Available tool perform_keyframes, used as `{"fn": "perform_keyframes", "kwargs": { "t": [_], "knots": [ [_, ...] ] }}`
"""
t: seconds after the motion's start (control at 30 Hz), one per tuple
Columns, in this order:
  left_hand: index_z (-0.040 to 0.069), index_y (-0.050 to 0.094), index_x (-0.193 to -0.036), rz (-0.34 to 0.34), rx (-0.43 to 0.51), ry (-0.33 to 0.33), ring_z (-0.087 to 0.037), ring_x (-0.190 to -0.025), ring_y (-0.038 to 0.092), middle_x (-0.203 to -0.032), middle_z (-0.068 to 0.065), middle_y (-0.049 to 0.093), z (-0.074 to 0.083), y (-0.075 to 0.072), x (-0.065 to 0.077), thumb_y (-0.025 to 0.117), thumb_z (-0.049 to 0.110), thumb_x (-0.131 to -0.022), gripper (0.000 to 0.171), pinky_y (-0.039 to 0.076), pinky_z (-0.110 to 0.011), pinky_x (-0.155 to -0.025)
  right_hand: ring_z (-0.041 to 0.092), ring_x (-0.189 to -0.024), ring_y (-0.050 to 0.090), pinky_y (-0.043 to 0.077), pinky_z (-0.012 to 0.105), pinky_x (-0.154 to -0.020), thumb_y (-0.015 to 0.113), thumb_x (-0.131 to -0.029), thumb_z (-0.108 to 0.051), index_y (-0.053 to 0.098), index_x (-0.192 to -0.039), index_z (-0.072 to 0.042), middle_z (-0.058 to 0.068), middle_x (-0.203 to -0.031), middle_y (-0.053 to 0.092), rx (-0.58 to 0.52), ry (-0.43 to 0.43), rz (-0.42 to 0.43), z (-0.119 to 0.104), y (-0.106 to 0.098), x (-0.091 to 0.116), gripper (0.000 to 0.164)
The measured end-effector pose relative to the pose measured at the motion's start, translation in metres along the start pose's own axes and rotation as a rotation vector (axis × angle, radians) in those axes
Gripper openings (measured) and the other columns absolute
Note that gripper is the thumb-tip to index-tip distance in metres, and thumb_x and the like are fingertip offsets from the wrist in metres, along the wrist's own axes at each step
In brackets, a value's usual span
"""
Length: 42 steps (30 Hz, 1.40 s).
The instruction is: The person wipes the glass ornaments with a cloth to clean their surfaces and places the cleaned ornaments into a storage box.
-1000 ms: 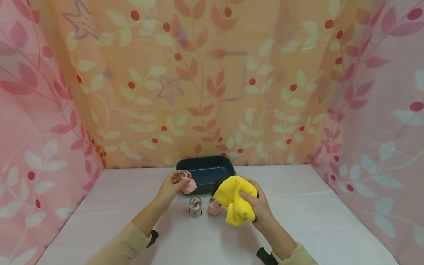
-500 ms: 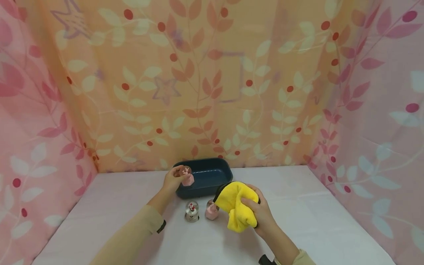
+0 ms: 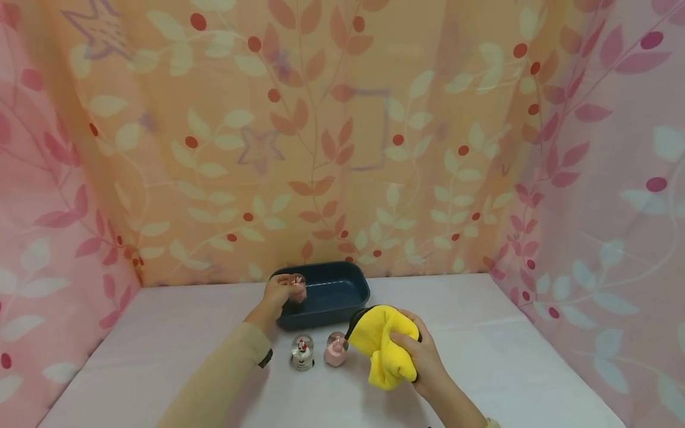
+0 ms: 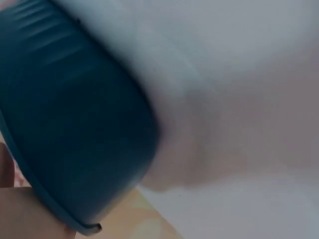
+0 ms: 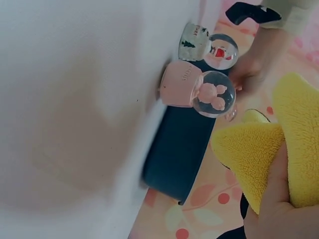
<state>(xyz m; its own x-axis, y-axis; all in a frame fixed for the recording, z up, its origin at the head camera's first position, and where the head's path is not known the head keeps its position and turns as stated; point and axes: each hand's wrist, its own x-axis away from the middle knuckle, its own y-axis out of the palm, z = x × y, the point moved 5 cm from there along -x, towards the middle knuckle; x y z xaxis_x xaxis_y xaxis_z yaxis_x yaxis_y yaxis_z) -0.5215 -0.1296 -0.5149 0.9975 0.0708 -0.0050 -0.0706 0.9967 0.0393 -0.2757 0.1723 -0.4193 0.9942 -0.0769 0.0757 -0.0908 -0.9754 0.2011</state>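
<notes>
My left hand [image 3: 277, 295] holds a small pink snow globe [image 3: 298, 289] over the left end of a dark blue rectangular tub [image 3: 350, 306]. In the left wrist view the tub's outer wall [image 4: 84, 109] hides most of that hand and the globe. My right hand [image 3: 425, 356] grips a bunched yellow cloth [image 3: 382, 342] with dark edging, held above the table. Between the arms two more snow globes stand upright: a white-based one [image 3: 302, 353] with a red and white figure, and a pink-based one [image 3: 336, 349] close to the cloth's left edge.
A white cloth covers the table [image 3: 187, 333]. The tub stands near its back edge, close to the patterned orange curtain [image 3: 321, 148]. Pink patterned curtains hang along the left and right sides.
My left hand has carried the pink snow globe from the tub's front left side to over its left end, lowering it. The right hand still grips the cloth. The head view has shifted slightly.
</notes>
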Motion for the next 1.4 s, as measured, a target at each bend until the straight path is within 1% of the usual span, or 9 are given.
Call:
{"fn": "perform_keyframes", "kwargs": {
  "t": [0.07,0.13,0.23,0.3,0.63,0.8,0.97,1.2,1.4],
  "knots": [
    [-0.004,0.053,-0.117,-0.003,0.025,0.006,-0.02,-0.089,0.062,-0.1,-0.012,0.064,-0.031,-0.005,-0.034,0.085,-0.001,-0.068,0.059,0.05,-0.03,-0.08,0.022,-0.099,0.054,0.049,0.035,-0.083,0.061,-0.09,-0.007,0.038,-0.141,-0.009,0.011,-0.124,0.046,0.003,0.003,0.01,0.001,-0.001,-0.001,0.055],
    [-0.004,0.053,-0.12,0.002,0.007,-0.027,-0.027,-0.102,0.061,-0.112,-0.017,0.062,-0.044,-0.007,-0.049,0.086,-0.002,-0.065,0.064,0.047,-0.038,-0.09,0.022,-0.1,0.054,0.05,0.035,-0.082,0.061,-0.09,-0.007,0.038,-0.141,-0.009,0.012,-0.125,0.046,0.008,0.009,0.019,0.003,-0.002,-0.003,0.056],
    [-0.01,0.047,-0.127,0.009,-0.044,-0.097,-0.036,-0.116,0.052,-0.124,-0.026,0.051,0.018,0.005,0.016,0.075,-0.012,-0.073,0.06,0.04,-0.045,-0.1,0.023,-0.099,0.055,0.05,0.036,-0.082,0.062,-0.09,-0.007,0.039,-0.141,-0.01,0.012,-0.125,0.046,0.012,0.015,0.031,0.005,-0.004,-0.004,0.056],
    [-0.012,0.042,-0.132,0.016,-0.091,-0.162,-0.04,-0.123,0.043,-0.132,-0.029,0.044,0.041,0.013,0.04,0.068,-0.017,-0.076,0.062,0.035,-0.048,-0.104,0.023,-0.1,0.055,0.05,0.036,-0.082,0.062,-0.09,-0.007,0.039,-0.141,-0.01,0.013,-0.126,0.046,0.02,0.017,0.035,0.005,-0.006,-0.004,0.056],
    [-0.015,0.034,-0.138,-0.026,-0.08,-0.18,-0.037,-0.121,0.044,-0.138,-0.033,0.038,0.048,0.017,0.052,0.061,-0.019,-0.081,0.063,0.044,-0.03,-0.087,0.023,-0.101,0.055,0.05,0.036,-0.083,0.062,-0.089,-0.008,0.039,-0.141,-0.009,0.013,-0.127,0.046,0.028,0.015,0.034,0.006,-0.007,-0.004,0.056],
    [-0.014,0.031,-0.141,-0.027,-0.137,-0.179,-0.039,-0.13,0.037,-0.143,-0.032,0.032,0.045,0.016,0.04,0.062,-0.021,-0.075,0.073,0.043,-0.04,-0.095,0.023,-0.1,0.055,0.05,0.036,-0.082,0.062,-0.09,-0.008,0.039,-0.141,-0.01,0.011,-0.125,0.047,0.026,0.021,0.031,0.008,-0.008,-0.004,0.056],
    [-0.009,0.042,-0.136,-0.02,-0.152,-0.074,-0.038,-0.124,0.042,-0.135,-0.03,0.038,0.031,0.009,0.023,0.072,-0.015,-0.072,0.071,0.044,-0.041,-0.097,0.023,-0.099,0.055,0.05,0.037,-0.081,0.061,-0.091,-0.007,0.039,-0.142,-0.011,0.011,-0.124,0.047,0.019,0.024,0.036,0.007,-0.009,-0.002,0.056],
    [-0.013,0.026,-0.141,0.006,-0.1,-0.038,-0.048,-0.133,0.029,-0.14,-0.036,0.033,0.078,0.006,0.078,0.058,-0.018,-0.081,0.068,0.028,-0.049,-0.11,0.023,-0.099,0.054,0.049,0.036,-0.082,0.06,-0.09,-0.005,0.039,-0.141,-0.01,0.011,-0.124,0.045,0.001,-0.009,0.017,0.0,-0.007,0.003,0.055],
    [-0.012,0.015,-0.146,0.027,-0.092,0.018,-0.047,-0.134,0.031,-0.139,-0.038,0.034,0.091,-0.005,0.113,0.057,-0.012,-0.087,0.072,0.029,-0.047,-0.109,0.022,-0.099,0.054,0.05,0.033,-0.081,0.06,-0.09,-0.005,0.038,-0.14,-0.01,0.011,-0.124,0.044,0.007,-0.029,0.016,-0.007,-0.005,0.006,0.055]
  ]
}}
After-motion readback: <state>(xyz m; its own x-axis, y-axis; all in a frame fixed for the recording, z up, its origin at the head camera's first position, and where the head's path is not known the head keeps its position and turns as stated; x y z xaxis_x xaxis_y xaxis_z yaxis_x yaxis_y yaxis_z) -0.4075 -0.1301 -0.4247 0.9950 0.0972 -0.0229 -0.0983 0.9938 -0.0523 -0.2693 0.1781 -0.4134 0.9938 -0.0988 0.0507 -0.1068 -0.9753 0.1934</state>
